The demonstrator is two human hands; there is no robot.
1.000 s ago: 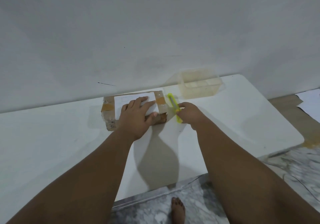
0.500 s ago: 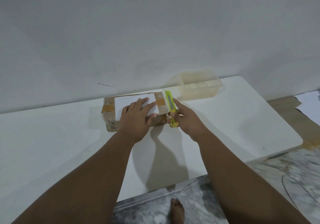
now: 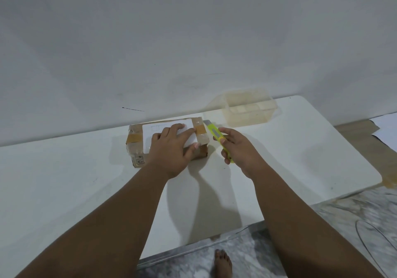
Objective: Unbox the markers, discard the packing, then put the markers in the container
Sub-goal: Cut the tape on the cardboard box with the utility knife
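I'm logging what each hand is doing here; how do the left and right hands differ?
The left hand lies flat, fingers spread, pressing on the cardboard box; the right hand is curled around the yellow cutter beside the box's right end. Both are bare and over the white table.

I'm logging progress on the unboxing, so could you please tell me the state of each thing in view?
Cardboard box: taped shut, flat on the table.
Utility knife: held beside the box, tip at its right end.
Clear plastic container: open, no markers in it.
Left hand: pressed flat on the box.
Right hand: gripping the knife.
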